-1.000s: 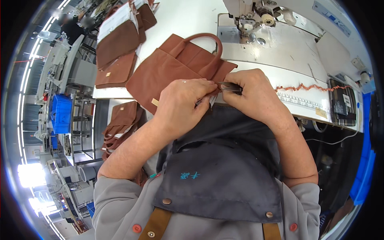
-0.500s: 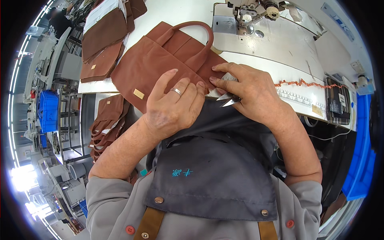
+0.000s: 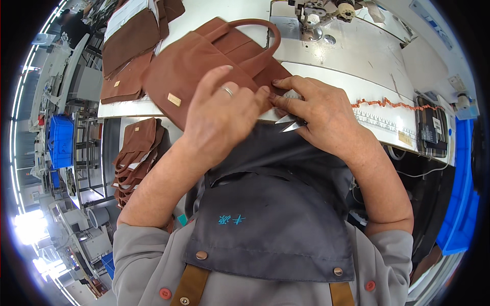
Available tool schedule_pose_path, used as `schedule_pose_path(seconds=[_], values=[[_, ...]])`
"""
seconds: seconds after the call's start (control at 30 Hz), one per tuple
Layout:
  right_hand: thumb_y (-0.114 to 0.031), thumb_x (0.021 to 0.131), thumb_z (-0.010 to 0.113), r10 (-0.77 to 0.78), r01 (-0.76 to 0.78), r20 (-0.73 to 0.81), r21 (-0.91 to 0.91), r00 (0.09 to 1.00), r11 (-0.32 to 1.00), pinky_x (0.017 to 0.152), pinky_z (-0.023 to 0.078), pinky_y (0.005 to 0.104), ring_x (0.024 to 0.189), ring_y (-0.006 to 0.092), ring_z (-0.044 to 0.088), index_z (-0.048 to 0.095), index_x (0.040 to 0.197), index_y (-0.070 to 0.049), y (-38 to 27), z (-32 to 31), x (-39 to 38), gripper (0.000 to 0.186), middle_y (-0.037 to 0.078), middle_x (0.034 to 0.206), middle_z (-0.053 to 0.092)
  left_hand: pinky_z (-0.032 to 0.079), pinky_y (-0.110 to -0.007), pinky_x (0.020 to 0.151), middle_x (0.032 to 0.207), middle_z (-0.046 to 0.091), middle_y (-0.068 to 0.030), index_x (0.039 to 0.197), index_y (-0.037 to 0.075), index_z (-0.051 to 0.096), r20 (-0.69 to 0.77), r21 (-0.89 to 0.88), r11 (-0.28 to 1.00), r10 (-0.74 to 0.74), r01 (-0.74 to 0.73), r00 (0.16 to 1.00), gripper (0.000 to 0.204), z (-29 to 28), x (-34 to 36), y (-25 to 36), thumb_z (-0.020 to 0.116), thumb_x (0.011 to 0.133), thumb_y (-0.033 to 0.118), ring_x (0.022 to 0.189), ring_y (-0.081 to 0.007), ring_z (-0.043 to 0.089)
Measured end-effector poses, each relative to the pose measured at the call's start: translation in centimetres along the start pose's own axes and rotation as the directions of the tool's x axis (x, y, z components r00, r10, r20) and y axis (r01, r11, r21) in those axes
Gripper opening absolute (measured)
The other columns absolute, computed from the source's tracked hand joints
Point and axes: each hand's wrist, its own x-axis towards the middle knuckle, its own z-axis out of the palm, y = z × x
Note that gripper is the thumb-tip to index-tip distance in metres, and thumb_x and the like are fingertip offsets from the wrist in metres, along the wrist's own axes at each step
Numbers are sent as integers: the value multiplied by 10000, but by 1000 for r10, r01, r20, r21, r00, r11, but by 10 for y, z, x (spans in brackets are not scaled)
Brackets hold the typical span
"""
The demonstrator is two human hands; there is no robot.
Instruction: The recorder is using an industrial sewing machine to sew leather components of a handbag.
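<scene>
A reddish-brown handbag (image 3: 189, 66) with a looped handle and a small pale label lies slanted on the white worktable. My left hand (image 3: 219, 112) wears a ring and is blurred. Its little finger is raised, while its other fingers close on the bag's near right edge. Against that same corner my right hand (image 3: 324, 109) pinches with thumb and forefinger. Small metal scissors (image 3: 290, 126) are tucked in my right palm, blades pointing left. The bag edge between the fingertips is partly hidden.
A sewing machine (image 3: 311, 25) stands at the far side. Brown bag pieces (image 3: 130, 43) are stacked at the upper left, and more brown bags (image 3: 138, 153) hang below the table edge. An orange strip (image 3: 388, 103) lies by a ruler (image 3: 380, 124) on the right.
My left hand has moved slightly up and right, its fingertips now closer to my right hand. The bag has shifted up a little. My right hand still has the scissors.
</scene>
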Motion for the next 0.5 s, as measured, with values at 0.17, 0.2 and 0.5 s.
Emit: schedule_pose_path(seconds=[0.17, 0.2, 0.5], values=[[-80, 729, 795, -5, 5, -21, 4, 1000, 1000, 772, 583, 394, 1004, 260, 683, 777, 1088, -118, -1, -1, -3, 362, 40, 1154, 688, 514, -396, 802, 823, 624, -71, 1103, 102, 749, 198, -468, 853, -156, 233, 968, 445, -4, 5, -19, 608, 701, -27, 831, -295, 637], [-79, 742, 783, -9, 9, -19, 0, 1000, 1000, 760, 582, 393, 998, 258, 682, 779, 1082, -119, -1, -1, -3, 342, 39, 1150, 691, 514, -400, 819, 859, 650, -75, 1030, 88, 750, 247, -422, 874, -143, 239, 958, 385, -5, 5, -22, 606, 696, -36, 857, -301, 648], [-72, 722, 773, -15, 15, -26, -20, 1000, 1000, 733, 582, 394, 980, 256, 681, 766, 1044, -110, 0, -2, -4, 324, 45, 1124, 665, 507, -413, 901, 1038, 727, -70, 914, 56, 711, 83, -673, 712, -199, 202, 976, 272, 29, 16, -23, 604, 689, -53, 1028, -272, 676]])
